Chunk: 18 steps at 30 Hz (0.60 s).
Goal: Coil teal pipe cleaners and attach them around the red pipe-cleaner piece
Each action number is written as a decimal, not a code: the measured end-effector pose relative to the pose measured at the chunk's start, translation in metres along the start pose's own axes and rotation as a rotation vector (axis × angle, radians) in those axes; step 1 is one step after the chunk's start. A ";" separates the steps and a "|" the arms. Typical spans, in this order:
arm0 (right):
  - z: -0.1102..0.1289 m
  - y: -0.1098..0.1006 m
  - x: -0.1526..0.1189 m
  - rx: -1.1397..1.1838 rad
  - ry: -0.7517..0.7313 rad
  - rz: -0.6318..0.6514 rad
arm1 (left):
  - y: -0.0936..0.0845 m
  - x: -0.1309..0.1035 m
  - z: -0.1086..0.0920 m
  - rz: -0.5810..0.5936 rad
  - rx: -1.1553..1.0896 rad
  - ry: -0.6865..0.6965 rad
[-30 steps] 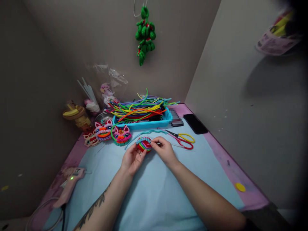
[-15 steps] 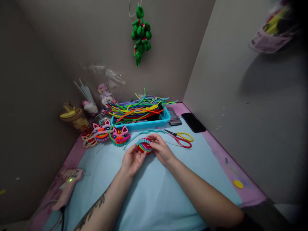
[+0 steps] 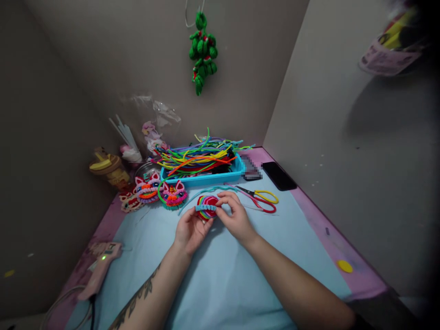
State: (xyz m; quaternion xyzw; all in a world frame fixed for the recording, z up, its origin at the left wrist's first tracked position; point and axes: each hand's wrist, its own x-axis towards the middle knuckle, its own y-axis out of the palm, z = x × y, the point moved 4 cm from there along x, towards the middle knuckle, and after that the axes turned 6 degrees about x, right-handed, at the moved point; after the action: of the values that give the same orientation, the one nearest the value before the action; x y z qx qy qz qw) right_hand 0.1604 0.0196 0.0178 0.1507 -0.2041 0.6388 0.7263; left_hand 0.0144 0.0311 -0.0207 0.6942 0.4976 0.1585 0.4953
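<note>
The rainbow disc (image 3: 213,200) is held above the table (image 3: 292,238) between two hands, a light-blue braid (image 3: 206,207) lying across its face. At far left lies a pink glue gun (image 3: 99,275), its green light lit; an arm swung wide could brush its nozzle. The left hand (image 3: 190,231) grips the disc's left edge; a slack hold might let it turn. The right hand (image 3: 237,220) pinches at the braid's right end, where too hard a tug could skew it. Just beyond lie scissors (image 3: 253,196), which a careless reach could knock.
</note>
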 end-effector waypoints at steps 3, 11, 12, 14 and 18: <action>0.005 -0.001 0.000 -0.117 -0.052 0.034 | 0.001 0.000 -0.001 -0.022 0.018 0.015; 0.003 -0.002 0.001 -0.153 -0.049 0.061 | 0.003 -0.001 0.000 -0.062 0.054 0.021; 0.003 -0.002 0.001 -0.150 -0.048 0.059 | 0.003 -0.001 0.000 -0.065 0.058 0.022; 0.003 -0.003 0.001 -0.146 -0.043 0.052 | 0.003 -0.002 0.001 -0.066 0.063 0.024; 0.001 -0.004 0.001 -0.130 -0.014 0.038 | 0.004 -0.002 0.002 -0.059 0.070 0.016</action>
State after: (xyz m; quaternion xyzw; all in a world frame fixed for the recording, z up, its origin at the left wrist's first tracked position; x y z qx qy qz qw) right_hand 0.1642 0.0198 0.0192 0.1037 -0.2534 0.6369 0.7207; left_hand 0.0168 0.0284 -0.0175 0.6947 0.5271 0.1317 0.4714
